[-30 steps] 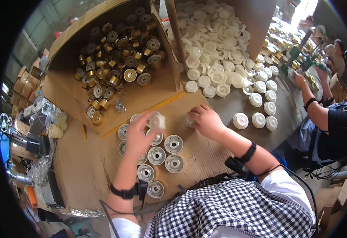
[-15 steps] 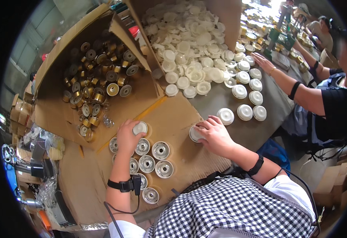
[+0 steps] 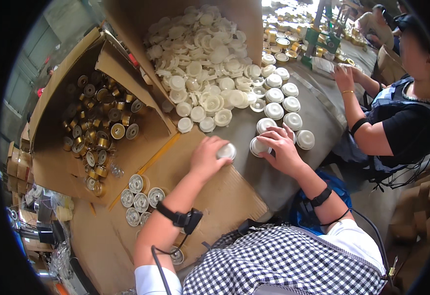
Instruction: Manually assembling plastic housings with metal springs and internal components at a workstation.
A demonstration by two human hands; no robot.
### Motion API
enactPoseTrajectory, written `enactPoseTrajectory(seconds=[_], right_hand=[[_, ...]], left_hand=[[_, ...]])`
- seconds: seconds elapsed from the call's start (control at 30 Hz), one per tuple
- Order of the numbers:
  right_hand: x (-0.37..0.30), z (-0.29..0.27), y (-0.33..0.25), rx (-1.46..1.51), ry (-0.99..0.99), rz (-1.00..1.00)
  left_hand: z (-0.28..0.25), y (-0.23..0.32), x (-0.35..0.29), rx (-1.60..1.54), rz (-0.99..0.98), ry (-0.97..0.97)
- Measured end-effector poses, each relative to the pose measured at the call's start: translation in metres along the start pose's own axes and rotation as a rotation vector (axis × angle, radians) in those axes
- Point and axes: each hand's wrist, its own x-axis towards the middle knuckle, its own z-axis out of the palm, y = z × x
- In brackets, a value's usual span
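My left hand [image 3: 207,158] is closed around a white-lidded round piece [image 3: 226,151] above the cardboard sheet's right edge. To its right, my right hand [image 3: 282,151] grips another white-lidded round piece [image 3: 259,146] at the near end of the rows of white-lidded pieces [image 3: 274,111] on the grey table. Left of my left forearm, several silver round metal cups [image 3: 140,202] stand on the cardboard sheet [image 3: 102,241], and the forearm hides part of that group. Fingers cover part of both held pieces.
A cardboard box [image 3: 52,162] at left holds loose gold metal cups [image 3: 102,142]. Behind my hands, a heap of white plastic lids [image 3: 200,54] spills from another box. A co-worker [image 3: 387,118] sits at right, near a green hand press [image 3: 318,42]. A blue bag [image 3: 301,209] hangs below the table edge.
Both hands have moved right across the cardboard, each with a white-lidded piece. The right one has reached the rows. The co-worker's hand has drawn back from the rows. The view has shifted.
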Motion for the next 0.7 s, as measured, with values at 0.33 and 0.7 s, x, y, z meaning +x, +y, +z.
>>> enactPoseTrajectory(seconds=[0.33,0.7], right_hand=[[0.023,-0.014,-0.007,0.084,0.127,-0.047],[0.163,0.084,-0.019,-0.180,-0.311,0.077]], left_hand=[[0.020,-0.026,0.049,0.060,-0.079,0.264],[0.032,-0.051,0.058,0.366,-0.138,0.148]])
